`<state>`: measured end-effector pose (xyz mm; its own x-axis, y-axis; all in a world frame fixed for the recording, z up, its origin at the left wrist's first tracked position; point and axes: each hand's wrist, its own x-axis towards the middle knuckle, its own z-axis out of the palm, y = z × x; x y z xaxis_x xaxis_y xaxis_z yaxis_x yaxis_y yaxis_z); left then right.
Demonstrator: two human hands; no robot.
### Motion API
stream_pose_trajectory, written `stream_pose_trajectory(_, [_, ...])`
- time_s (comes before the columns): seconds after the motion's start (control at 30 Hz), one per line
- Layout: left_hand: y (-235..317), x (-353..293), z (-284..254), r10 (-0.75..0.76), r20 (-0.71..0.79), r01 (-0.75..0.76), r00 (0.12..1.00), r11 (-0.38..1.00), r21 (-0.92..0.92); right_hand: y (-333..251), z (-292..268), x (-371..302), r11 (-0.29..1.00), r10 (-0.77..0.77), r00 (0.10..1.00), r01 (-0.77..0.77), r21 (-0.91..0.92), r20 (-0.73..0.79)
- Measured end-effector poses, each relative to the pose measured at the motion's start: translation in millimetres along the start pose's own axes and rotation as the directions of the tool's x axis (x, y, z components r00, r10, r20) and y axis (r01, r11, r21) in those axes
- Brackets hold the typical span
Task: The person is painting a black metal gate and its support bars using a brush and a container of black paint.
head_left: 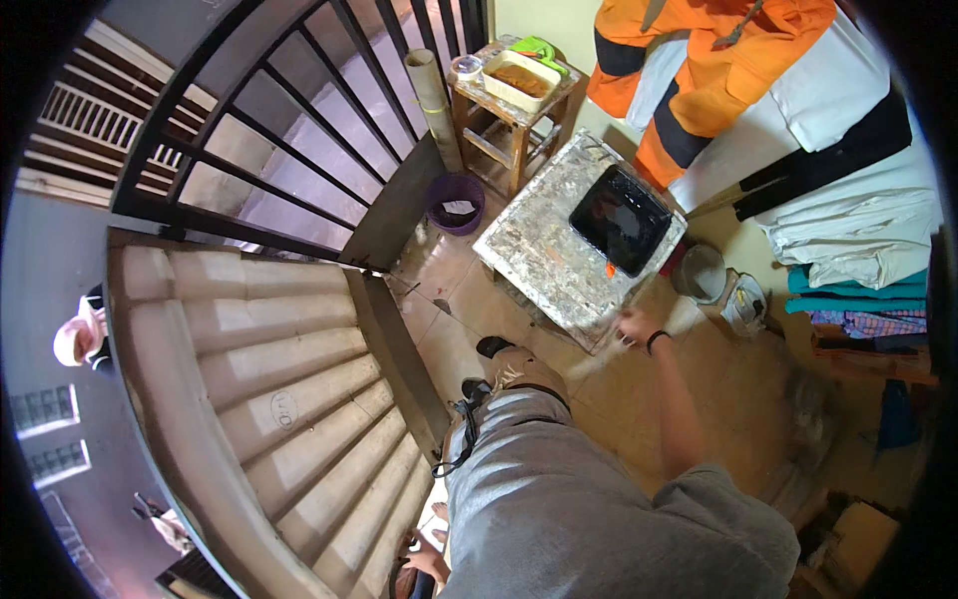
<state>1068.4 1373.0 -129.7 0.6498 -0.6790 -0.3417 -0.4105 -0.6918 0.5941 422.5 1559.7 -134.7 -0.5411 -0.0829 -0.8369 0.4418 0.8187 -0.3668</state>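
My right hand (pixel 637 324), with a dark band at the wrist, reaches beside the near right corner of a low table (pixel 529 245). Its fingers look curled together; what they hold, if anything, is too small to make out. White stains and paint marks cover the tabletop. A black tray (pixel 624 220) with a dark, shiny inside lies on its right part, and a small orange thing (pixel 611 271) sits by the tray's near edge. I cannot see my left hand for certain. At the lower edge a hand shows near bare toes, but whose it is cannot be told.
A wooden stool (pixel 514 140) holds a cream tub (pixel 521 80) of brownish liquid. Beside it stand a purple bin (pixel 455 204) and an upright tube (pixel 431 100). A grey bucket (pixel 700 274) stands right of the table. Orange workwear (pixel 718 80) hangs behind. Black railings (pixel 289 120) curve along the left.
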Motion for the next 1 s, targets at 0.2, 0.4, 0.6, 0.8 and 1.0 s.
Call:
stream_pose_trajectory(0.2, [7.2,-7.9,15.1,-0.234,0.553,0.058,0.8,0.947,0.316,24.7,-53.3,52.9,0.811,-0.035,0.944,0.219,0.542,-0.329])
stream_pose_trajectory(0.4, [74.7,19.8,34.4,-0.365,0.88,-0.388,0.303,0.796,0.464,21.9,-32.7,79.1,0.566,-0.16,0.957,0.289,0.772,-0.241])
stream_pose_trajectory(0.6, [185.1,0.8,85.3,-0.348,0.873,-0.503,0.341,0.718,0.482,23.4,-21.5,77.8,0.395,-0.17,0.971,0.224,0.891,-0.168])
stream_pose_trajectory(0.8, [273.5,-54.4,121.5,-0.021,0.923,-0.514,0.384,0.826,0.232,21.0,-27.0,72.8,0.319,-0.232,0.955,0.254,0.913,-0.184])
stream_pose_trajectory(1.0, [325.6,-92.9,143.9,0.113,0.896,-0.43,0.429,0.898,0.093,23.2,-29.3,77.2,0.269,-0.262,0.943,0.276,0.923,-0.206])
